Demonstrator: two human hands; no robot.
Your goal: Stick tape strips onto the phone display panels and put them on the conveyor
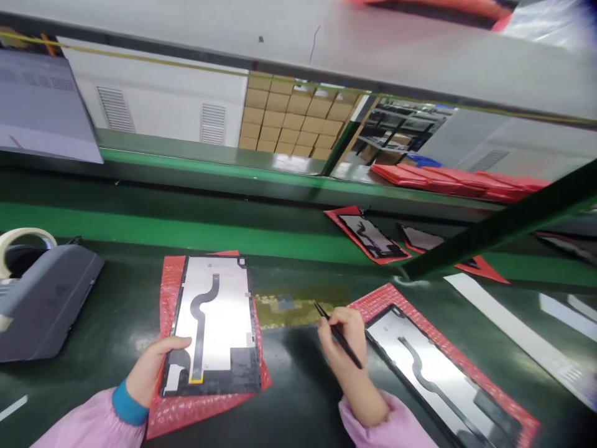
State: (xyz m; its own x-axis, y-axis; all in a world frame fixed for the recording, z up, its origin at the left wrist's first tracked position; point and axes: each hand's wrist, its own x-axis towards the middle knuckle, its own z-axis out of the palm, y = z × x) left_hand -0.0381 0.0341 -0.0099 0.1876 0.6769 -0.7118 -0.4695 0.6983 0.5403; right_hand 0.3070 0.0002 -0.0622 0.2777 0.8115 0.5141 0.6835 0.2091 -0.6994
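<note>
My left hand grips the lower left edge of a display panel, thumb on its silvery back and the other fingers out of sight. A dark, curved flex cable runs along the panel's back. Under the panel lies a red bubble-wrap bag. In my right hand is a pair of black tweezers, fingers closed round it. Its tips point up and left, over a yellowish see-through strip on the green table, where small pieces lie. To the right, a second display panel rests on red bubble wrap.
A grey tape dispenser with a tape roll stands at the left. Further back lie more panels on red wrap. A green post slants across the right side. Red bags are stacked on the shelf; a white strip lies at right.
</note>
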